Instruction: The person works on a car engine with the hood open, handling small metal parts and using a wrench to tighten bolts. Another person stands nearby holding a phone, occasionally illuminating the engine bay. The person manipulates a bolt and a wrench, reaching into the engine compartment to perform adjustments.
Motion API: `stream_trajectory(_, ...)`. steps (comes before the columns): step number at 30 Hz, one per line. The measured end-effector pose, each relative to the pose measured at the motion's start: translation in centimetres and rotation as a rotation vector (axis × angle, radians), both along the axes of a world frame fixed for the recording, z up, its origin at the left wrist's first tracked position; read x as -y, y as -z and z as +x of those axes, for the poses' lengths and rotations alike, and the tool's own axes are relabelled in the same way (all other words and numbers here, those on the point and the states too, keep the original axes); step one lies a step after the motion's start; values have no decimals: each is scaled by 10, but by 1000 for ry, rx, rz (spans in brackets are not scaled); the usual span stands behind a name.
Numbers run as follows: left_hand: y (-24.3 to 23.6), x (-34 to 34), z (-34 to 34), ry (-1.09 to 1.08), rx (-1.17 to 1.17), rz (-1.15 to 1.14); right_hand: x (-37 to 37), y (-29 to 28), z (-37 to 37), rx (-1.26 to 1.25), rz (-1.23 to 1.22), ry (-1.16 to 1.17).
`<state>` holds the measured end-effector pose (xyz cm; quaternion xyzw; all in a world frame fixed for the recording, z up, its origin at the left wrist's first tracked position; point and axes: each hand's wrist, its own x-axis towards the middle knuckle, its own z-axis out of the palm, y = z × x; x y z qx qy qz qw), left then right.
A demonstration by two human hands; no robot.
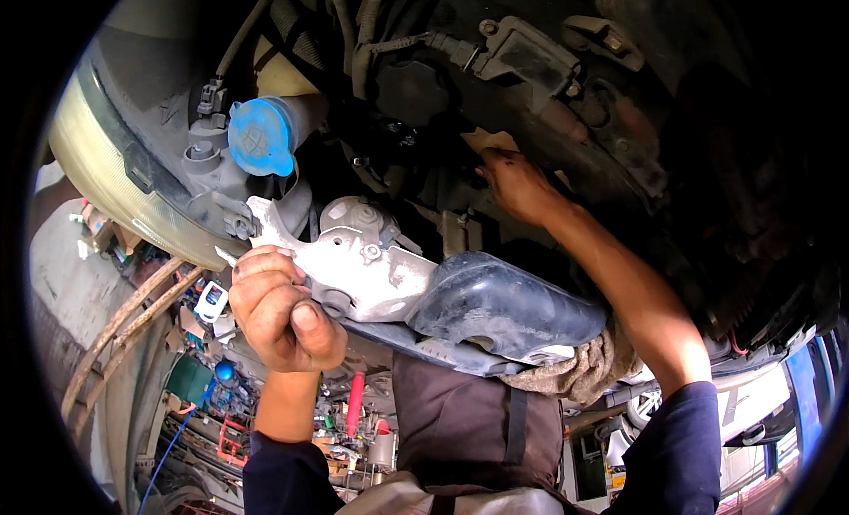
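Beside the headlight, my left hand (281,307) is closed, its thumb folded over the fingers. A thin pale tip (226,257) sticks out at its far-left side; what the fist grips is mostly hidden. The hand rests against a worn silver-white metal bracket (376,272) with a bolt in it. My right hand (517,186) reaches deep into the dark engine bay, its fingers bent and pinched at a flat tan piece (492,141), like paper or card. Shadow hides part of those fingers.
A blue reservoir cap (261,136) stands left of the bracket, by the yellowed headlight (133,179). A black plastic cover (504,304) and a brown cloth (588,369) lie along the front edge. Hoses and a bolted grey module (528,59) sit farther in. Tools clutter the floor.
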<state>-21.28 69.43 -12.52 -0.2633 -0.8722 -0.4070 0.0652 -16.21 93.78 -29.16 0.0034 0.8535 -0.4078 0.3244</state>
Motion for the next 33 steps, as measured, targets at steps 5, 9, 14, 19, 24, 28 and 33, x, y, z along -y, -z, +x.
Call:
stream_trajectory(5, 0, -3, -1, -1, -29, -6, -4, 5, -4, -13, -146, 34)
stream_trajectory(9, 2, 1, 0, -5, -38, 14, -1, -6, -11, 195, -97, 26)
stream_trajectory(14, 1, 0, 0, -18, -25, 14, -1, 2, -4, 200, -179, 77)
stream_trajectory(19, 1, 0, 0, -20, -4, 39, -1, -6, -12, 329, -129, 25)
stream_trajectory(24, 2, 0, 0, -23, -26, 43, 0, -4, -5, 225, -185, 113)
stream_trajectory(28, 2, 1, 1, -18, -19, 18, -2, 7, 6, 135, -178, 118)
stream_trajectory(33, 3, -1, 0, -18, -47, 33, -3, 7, 5, 119, -202, 119)
